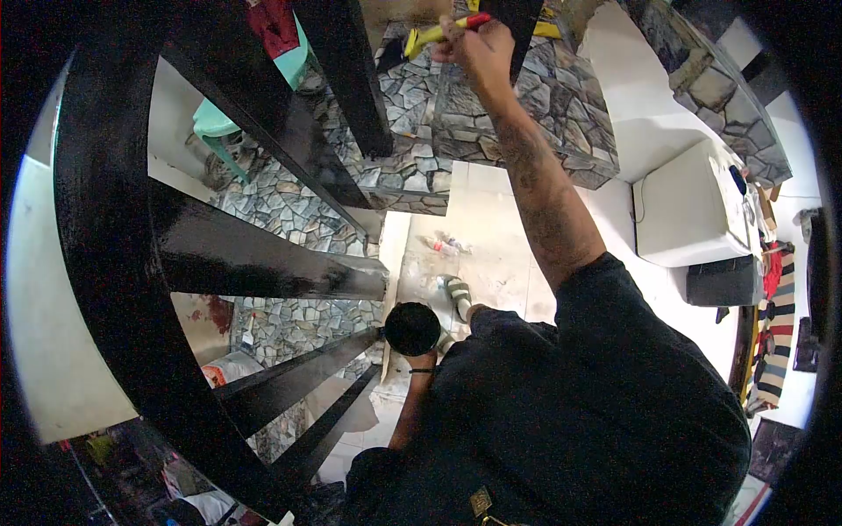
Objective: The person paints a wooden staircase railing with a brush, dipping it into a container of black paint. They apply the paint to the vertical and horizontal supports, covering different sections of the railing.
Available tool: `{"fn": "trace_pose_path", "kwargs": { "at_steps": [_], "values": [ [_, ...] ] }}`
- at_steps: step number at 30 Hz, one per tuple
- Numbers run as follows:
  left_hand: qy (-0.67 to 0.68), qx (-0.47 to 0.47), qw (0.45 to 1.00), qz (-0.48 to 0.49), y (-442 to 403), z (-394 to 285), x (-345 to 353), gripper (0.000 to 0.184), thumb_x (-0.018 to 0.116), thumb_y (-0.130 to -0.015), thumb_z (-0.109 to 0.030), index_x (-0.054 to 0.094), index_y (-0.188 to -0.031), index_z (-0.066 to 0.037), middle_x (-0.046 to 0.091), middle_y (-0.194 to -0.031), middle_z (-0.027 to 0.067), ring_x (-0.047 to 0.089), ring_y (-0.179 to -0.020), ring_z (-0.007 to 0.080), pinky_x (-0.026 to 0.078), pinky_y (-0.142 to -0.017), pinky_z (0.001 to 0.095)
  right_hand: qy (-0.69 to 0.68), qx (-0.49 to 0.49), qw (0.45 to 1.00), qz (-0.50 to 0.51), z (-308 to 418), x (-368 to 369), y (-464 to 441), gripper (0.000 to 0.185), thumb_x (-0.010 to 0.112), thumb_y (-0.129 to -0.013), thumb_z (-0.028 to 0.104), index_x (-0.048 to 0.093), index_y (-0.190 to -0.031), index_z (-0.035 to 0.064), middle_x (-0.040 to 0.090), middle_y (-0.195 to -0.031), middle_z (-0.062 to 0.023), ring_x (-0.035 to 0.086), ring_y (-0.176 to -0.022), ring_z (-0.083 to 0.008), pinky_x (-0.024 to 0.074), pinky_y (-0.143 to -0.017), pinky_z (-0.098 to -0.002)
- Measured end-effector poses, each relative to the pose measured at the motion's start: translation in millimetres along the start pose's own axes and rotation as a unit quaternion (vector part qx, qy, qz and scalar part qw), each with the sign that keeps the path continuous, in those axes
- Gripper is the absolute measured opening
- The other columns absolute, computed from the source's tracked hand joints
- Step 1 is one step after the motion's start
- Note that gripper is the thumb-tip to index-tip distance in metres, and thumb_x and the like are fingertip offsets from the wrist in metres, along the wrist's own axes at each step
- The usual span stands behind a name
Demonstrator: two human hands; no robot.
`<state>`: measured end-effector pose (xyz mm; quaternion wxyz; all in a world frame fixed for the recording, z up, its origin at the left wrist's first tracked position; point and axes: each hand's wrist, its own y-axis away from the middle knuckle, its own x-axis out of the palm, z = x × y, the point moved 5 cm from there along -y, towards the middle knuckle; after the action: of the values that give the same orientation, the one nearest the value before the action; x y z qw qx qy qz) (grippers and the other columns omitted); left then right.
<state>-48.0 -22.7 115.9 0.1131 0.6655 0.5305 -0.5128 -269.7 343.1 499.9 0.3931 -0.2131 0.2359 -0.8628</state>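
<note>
My right hand [482, 51] is stretched far forward, its fingers wrapped round a paintbrush [427, 38] with a yellow and red handle. The brush's dark bristles point left, near a dark upright baluster [346, 79]; whether they touch it I cannot tell. Close to my body, my left hand [424, 360] holds a round container [412, 330] with a black inside, perhaps paint, mostly hiding the fingers. Glossy black balusters [263, 250] run from a curved black handrail [105, 228] on my left.
Stone-patterned steps [526, 114] rise ahead. Small litter [445, 244] lies on the pale tiled floor [500, 272] near my slippered foot [458, 296]. A green plastic chair [215, 118] stands beyond the balusters. On the right is a white boxy appliance [688, 206].
</note>
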Motion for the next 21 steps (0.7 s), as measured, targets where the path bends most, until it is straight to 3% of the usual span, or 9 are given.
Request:
{"fn": "trace_pose_path", "kwargs": {
  "at_steps": [1, 5, 7, 12, 15, 16, 18, 19, 21],
  "values": [
    [0.035, -0.024, 0.999, -0.009, -0.7, 2.7, 2.5, 0.058, 0.064, -0.082, -0.038, 0.053, -0.135, -0.017, 0.05, -0.139, 0.0132, 0.041, -0.133, 0.0337, 0.023, -0.113, 0.0573, 0.081, 0.046, 0.996, -0.005, -18.2, -4.3, 0.0, 0.024, 0.066, -0.089, 0.013, 0.064, -0.09, -0.011, 0.067, -0.078, -0.0138, 0.068, -0.062, -0.018, 0.0597, -0.054, -0.031],
    [0.019, -0.034, 0.999, -0.006, -3.8, 1.9, -1.2, 0.059, 0.065, -0.08, -0.041, 0.055, -0.134, -0.018, 0.051, -0.138, 0.0131, 0.043, -0.132, 0.0335, 0.024, -0.113, 0.0574, 0.079, 0.026, 0.996, -0.011, -28.5, 15.4, 3.1, 0.022, 0.067, -0.088, 0.013, 0.065, -0.089, -0.0091, 0.068, -0.078, -0.0138, 0.068, -0.062, -0.0186, 0.0602, -0.055, -0.0308],
    [0.029, -0.04, 0.999, 0.002, -4.9, 0.7, -2.2, 0.057, 0.064, -0.081, -0.041, 0.056, -0.133, -0.017, 0.052, -0.137, 0.0128, 0.044, -0.131, 0.034, 0.025, -0.112, 0.0569, -0.009, -0.01, 0.999, -0.03, -10.7, 23.3, -5.1, 0.021, 0.066, -0.089, 0.013, 0.065, -0.089, -0.0085, 0.068, -0.078, -0.0141, 0.068, -0.062, -0.0189, 0.0604, -0.055, -0.0313],
    [-0.097, -0.123, 0.946, 0.282, -45.1, -31.5, -42.1, 0.056, 0.059, -0.086, -0.04, 0.053, -0.135, -0.014, 0.049, -0.141, 0.0125, 0.04, -0.133, 0.0332, 0.023, -0.114, 0.0543, -0.062, -0.067, 0.995, -0.046, 15.5, 6.5, 6.3, 0.022, 0.067, -0.089, 0.014, 0.065, -0.089, -0.0086, 0.067, -0.078, -0.0152, 0.068, -0.062, -0.0191, 0.0602, -0.055, -0.0316],
    [-0.029, -0.107, 0.977, 0.183, -35.9, -28.4, -34.5, 0.057, 0.057, -0.087, -0.039, 0.05, -0.137, -0.013, 0.047, -0.143, 0.0123, 0.038, -0.135, 0.032, 0.02, -0.116, 0.0533, 0.1, -0.002, 0.994, -0.05, -15.6, 2.5, 9.0, 0.024, 0.068, -0.088, 0.014, 0.065, -0.081, -0.009, 0.067, -0.07, -0.0129, 0.066, -0.057, -0.0161, 0.0587, -0.053, -0.0299],
    [0.051, -0.095, 0.99, 0.091, -19.9, -16.5, -19.0, 0.057, 0.057, -0.087, -0.038, 0.05, -0.138, -0.013, 0.047, -0.143, 0.0124, 0.039, -0.135, 0.032, 0.02, -0.116, 0.0534, 0.149, 0.012, 0.988, -0.036, -27.3, 1.7, 9.7, 0.025, 0.069, -0.088, 0.014, 0.065, -0.079, -0.0091, 0.066, -0.068, -0.0124, 0.066, -0.056, -0.0154, 0.0584, -0.053, -0.0296],
    [0.127, -0.086, 0.988, -0.001, -17.2, -13.3, -18.6, 0.057, 0.057, -0.087, -0.038, 0.05, -0.138, -0.014, 0.047, -0.143, 0.0121, 0.038, -0.135, 0.0326, 0.02, -0.116, 0.0541, 0.069, -0.056, 0.996, -0.026, -26.8, 12.1, 8.5, 0.028, 0.071, -0.087, 0.015, 0.064, -0.075, -0.0099, 0.066, -0.067, -0.0117, 0.066, -0.055, -0.0148, 0.058, -0.052, -0.0291],
    [0.123, -0.092, 0.988, 0.001, -17.3, -11.6, -17.0, 0.057, 0.058, -0.087, -0.038, 0.049, -0.138, -0.014, 0.047, -0.143, 0.0119, 0.038, -0.135, 0.0332, 0.019, -0.116, 0.0548, 0.049, -0.064, 0.996, -0.029, -26.7, 15.1, 3.6, 0.027, 0.071, -0.087, 0.014, 0.064, -0.076, -0.01, 0.066, -0.068, -0.0116, 0.066, -0.056, -0.015, 0.058, -0.051, -0.0291],
    [0.276, -0.154, 0.949, -0.003, -9.0, 2.7, -2.9, 0.058, 0.057, -0.087, -0.039, 0.049, -0.139, -0.015, 0.046, -0.143, 0.0117, 0.037, -0.136, 0.0341, 0.018, -0.115, 0.0564, 0.039, -0.056, 0.996, -0.06, -9.1, 21.8, -6.5, 0.022, 0.071, -0.087, 0.012, 0.065, -0.082, -0.0087, 0.067, -0.072, -0.0106, 0.068, -0.06, -0.0159, 0.0586, -0.053, -0.0293]
  ]
}}
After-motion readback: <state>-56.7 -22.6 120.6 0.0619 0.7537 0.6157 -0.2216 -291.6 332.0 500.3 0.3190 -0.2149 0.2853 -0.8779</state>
